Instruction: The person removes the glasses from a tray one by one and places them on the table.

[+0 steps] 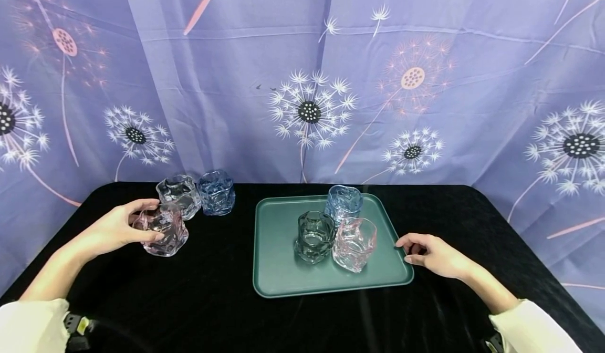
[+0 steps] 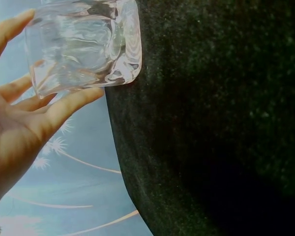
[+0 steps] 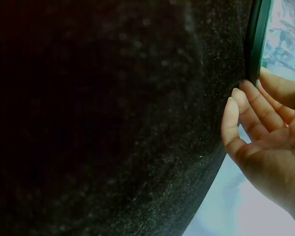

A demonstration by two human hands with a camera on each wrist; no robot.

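On the left, my left hand (image 1: 115,228) holds a pink glass tumbler (image 1: 167,232), with thumb and fingers spread around its sides. The left wrist view has this tumbler (image 2: 83,46) tipped on its side in the frame, its thick base turned toward the black cloth. Right behind it stand a clear tumbler (image 1: 178,193) and a blue tumbler (image 1: 217,193). My right hand (image 1: 437,256) is at the right side of a green tray (image 1: 279,269), loosely bent fingers touching its rim. The tray carries a grey tumbler (image 1: 314,240), another blue tumbler (image 1: 343,201) and another pink tumbler (image 1: 355,242), grouped close together.
A black cloth (image 1: 203,290) covers the table under the tray and tumblers. A purple curtain (image 1: 246,80) with dandelion prints hangs close behind the table's back edge and along both sides.
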